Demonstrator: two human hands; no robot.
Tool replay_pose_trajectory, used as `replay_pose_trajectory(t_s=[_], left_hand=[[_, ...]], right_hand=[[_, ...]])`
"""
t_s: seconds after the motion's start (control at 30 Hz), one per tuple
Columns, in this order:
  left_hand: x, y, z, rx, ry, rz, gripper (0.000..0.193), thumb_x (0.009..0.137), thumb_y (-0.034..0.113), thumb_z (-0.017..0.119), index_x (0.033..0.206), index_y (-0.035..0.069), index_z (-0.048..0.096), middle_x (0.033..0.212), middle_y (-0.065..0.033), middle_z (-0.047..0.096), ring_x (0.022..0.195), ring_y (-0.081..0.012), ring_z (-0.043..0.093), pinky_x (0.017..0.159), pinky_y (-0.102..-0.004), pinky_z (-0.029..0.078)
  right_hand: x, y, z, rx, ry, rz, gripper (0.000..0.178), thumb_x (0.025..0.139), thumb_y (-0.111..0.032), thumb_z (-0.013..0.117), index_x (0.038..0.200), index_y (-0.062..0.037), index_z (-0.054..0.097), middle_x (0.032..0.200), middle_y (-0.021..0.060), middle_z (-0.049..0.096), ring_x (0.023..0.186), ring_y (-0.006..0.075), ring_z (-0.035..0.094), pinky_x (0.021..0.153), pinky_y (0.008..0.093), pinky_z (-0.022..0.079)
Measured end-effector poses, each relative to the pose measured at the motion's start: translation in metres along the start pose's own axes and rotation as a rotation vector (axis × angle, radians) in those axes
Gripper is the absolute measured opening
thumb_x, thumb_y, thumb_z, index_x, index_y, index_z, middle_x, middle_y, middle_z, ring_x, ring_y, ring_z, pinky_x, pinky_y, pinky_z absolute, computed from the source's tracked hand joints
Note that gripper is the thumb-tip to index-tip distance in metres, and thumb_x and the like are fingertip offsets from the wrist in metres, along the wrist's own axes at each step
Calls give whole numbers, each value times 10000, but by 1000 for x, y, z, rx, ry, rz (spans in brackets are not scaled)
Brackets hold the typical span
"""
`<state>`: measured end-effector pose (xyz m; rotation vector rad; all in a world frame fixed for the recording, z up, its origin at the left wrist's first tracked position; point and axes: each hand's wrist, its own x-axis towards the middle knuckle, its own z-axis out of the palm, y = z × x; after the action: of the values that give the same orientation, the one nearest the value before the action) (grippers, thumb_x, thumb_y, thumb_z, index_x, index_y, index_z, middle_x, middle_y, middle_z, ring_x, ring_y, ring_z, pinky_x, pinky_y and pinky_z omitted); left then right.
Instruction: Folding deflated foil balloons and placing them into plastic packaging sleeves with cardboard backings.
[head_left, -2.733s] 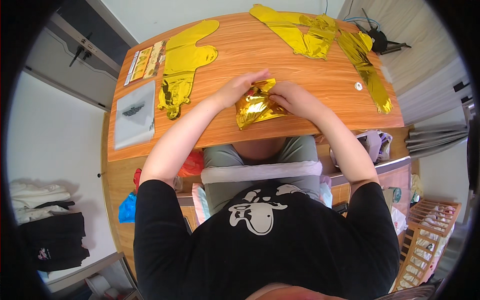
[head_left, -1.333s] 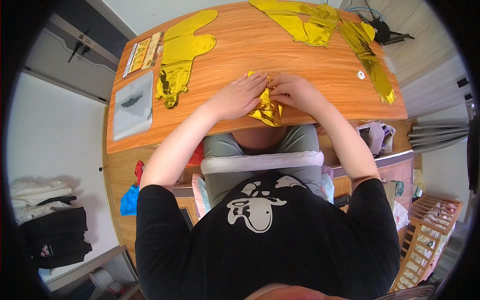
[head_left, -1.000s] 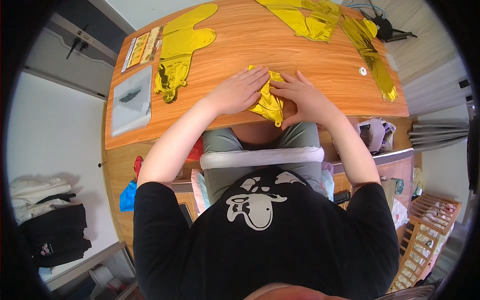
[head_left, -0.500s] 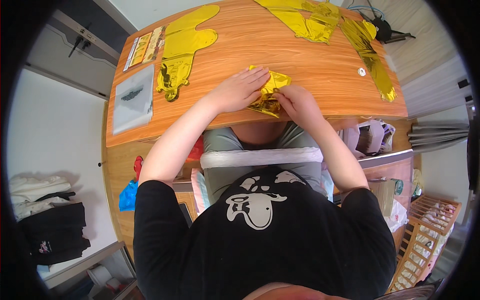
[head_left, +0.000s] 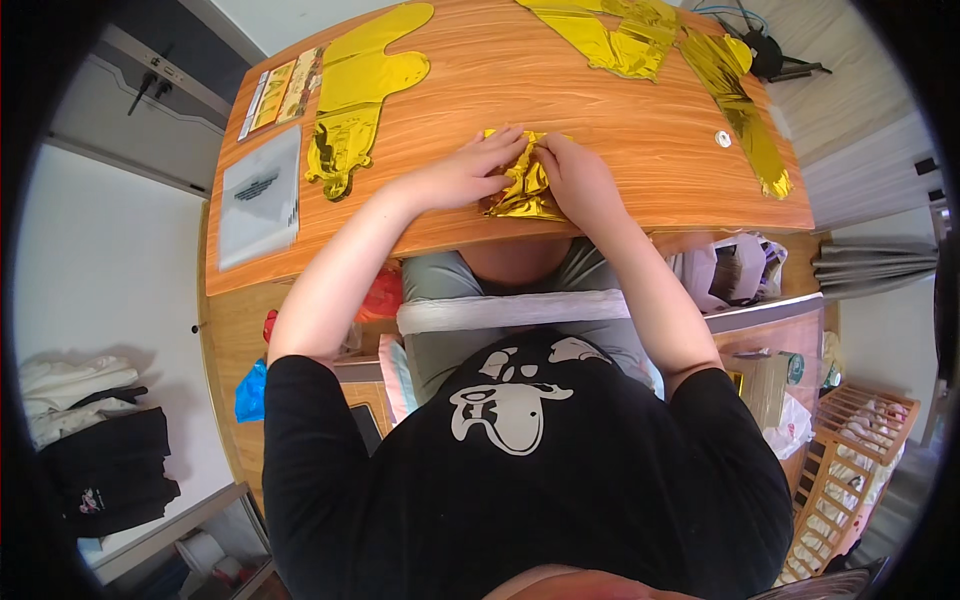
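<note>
A crumpled, folded gold foil balloon [head_left: 528,196] lies near the table's front edge, between my hands. My left hand [head_left: 472,172] rests over its left side, fingers stretched out and pressing on the foil. At the right side, my right hand [head_left: 582,178] has its fingers closed on the foil's upper edge, pinching it; the fingertips are partly hidden. A flat, deflated gold foil balloon [head_left: 368,88] with rounded lobes is spread on the left of the table. Two more flat gold foil pieces lie farther off: one at the back [head_left: 620,42] and a long one on the right [head_left: 735,105].
On the wooden table [head_left: 450,100], a clear plastic sleeve [head_left: 260,200] and a printed card [head_left: 280,92] lie at the left. A small white roll [head_left: 723,139] sits at the right. A black stand [head_left: 768,60] is at the back right corner. Bags [head_left: 735,275] stand below the right edge.
My right hand has moved up and slightly left, drawing the foil's edge with it. The foil is now more bunched and wrinkled. My left hand has shifted slightly left.
</note>
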<state>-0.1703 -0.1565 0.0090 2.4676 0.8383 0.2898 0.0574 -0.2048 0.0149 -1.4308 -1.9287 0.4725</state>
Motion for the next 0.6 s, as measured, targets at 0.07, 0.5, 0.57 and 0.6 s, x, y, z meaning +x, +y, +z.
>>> replay_pose_trajectory(t_s=[0.07, 0.5, 0.57, 0.6], left_hand=[[-5, -2, -10, -91, -34, 68, 697, 1022, 258, 574, 1641, 111, 288, 1711, -189, 206, 1597, -361, 144, 1287, -524, 103], [-17, -8, -27, 123, -198, 108, 898, 907, 363, 723, 1657, 189, 262, 1721, -182, 176, 1597, -391, 107, 1279, -576, 104], [-16, -7, -30, 98, -208, 103, 924, 893, 357, 736, 1660, 186, 252, 1722, -180, 174, 1599, -388, 102, 1280, -573, 100], [-16, -6, -31, 92, -220, 100, 947, 879, 350, 748, 1662, 180, 243, 1722, -177, 175, 1599, -386, 102, 1280, -577, 97]], right_hand=[[1, 1, 2, -19, 5, -8, 200, 1030, -224, 593, 1025, -31, 645, 876, 236, 685, 841, 445, 663, 716, 505, 508], [6, 0, 12, -201, -28, -19, 198, 1037, -239, 564, 995, -53, 615, 870, 211, 696, 824, 428, 678, 694, 528, 525], [6, 2, 15, -213, -21, -34, 191, 1038, -231, 561, 992, -51, 605, 869, 209, 696, 819, 426, 679, 689, 526, 525], [6, 3, 16, -232, -23, -60, 178, 1040, -219, 555, 999, -50, 595, 865, 205, 697, 813, 421, 683, 686, 524, 527]])
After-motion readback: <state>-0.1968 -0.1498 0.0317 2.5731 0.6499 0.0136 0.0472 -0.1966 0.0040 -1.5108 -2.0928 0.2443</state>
